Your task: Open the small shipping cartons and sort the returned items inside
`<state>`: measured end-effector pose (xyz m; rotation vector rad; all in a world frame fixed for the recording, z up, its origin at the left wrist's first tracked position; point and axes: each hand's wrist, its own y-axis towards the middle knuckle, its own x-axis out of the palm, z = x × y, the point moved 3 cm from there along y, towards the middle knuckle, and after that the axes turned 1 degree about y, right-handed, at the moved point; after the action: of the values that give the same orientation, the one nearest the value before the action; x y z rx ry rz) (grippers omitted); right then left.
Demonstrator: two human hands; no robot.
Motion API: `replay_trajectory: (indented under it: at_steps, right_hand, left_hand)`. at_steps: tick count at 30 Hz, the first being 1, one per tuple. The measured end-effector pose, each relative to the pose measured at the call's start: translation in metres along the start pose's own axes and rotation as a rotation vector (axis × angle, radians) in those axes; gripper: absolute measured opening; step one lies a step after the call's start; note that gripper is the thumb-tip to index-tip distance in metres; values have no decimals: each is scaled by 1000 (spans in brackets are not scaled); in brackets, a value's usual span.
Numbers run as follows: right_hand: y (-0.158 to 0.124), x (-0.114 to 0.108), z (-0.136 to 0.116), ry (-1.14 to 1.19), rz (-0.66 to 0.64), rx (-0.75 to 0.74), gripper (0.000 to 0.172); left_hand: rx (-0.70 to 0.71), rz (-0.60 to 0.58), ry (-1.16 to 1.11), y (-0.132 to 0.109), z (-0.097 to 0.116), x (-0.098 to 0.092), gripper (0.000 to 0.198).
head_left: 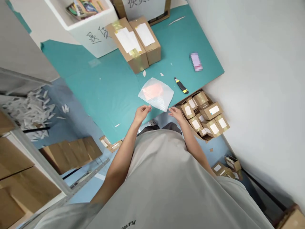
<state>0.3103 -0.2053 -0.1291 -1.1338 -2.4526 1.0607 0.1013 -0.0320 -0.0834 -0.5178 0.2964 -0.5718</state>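
The left hand [143, 114] is held at the near side of a clear plastic bag [168, 95], its thumb and forefinger brought close together; whether any film is pinched between them cannot be told. The right hand [175, 114] is held just beside the bag's nearest corner, its fingers loosely curled and a narrow gap left between the tips. The bag is laid flat just ahead of and between both hands on a green tabletop [88, 79], and an orange item [153, 91] is seen through its film. Ahead of the right hand, near the bag, a black-and-yellow utility knife [181, 86] is placed; farther beyond it, a pixelated pink-and-purple object [196, 61] is seen. Straight ahead of the left hand, past the bag, two labelled cardboard boxes [130, 46] are set side by side. Farther ahead and to the left of both hands, a white foam box [95, 41] marked with handwriting is stood. To the right of the right hand, below table level, small labelled cartons [205, 113] are gathered in a larger box.
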Motion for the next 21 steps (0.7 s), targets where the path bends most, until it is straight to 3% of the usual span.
replay_trajectory:
  at_steps: [3, 6, 10, 13, 16, 18, 21]
  right_hand:
    - [28, 25, -13, -13, 58, 60, 54]
    - [53, 44, -23, -10, 67, 89, 69]
    - [81, 57, -43, -52, 4, 123, 42]
    - [98, 55, -72, -131, -60, 111, 28]
    - [108, 54, -114, -239, -202, -58, 25]
    - [107, 61, -141, -312, -392, -214, 29]
    - [98, 83, -167, -354, -681, -325, 39]
  left_hand:
    - [40, 73, -37, 18, 3, -14, 51]
    - [18, 136, -111, 35, 10, -17, 46]
    - [30, 170, -123, 59, 25, -13, 19]
    - [78, 170, -51, 71, 41, -8, 46]
    - [134, 116, -23, 73, 58, 3, 78]
    - [164, 53, -66, 71, 69, 16, 93]
    - [199, 5, -196, 71, 81, 34, 89]
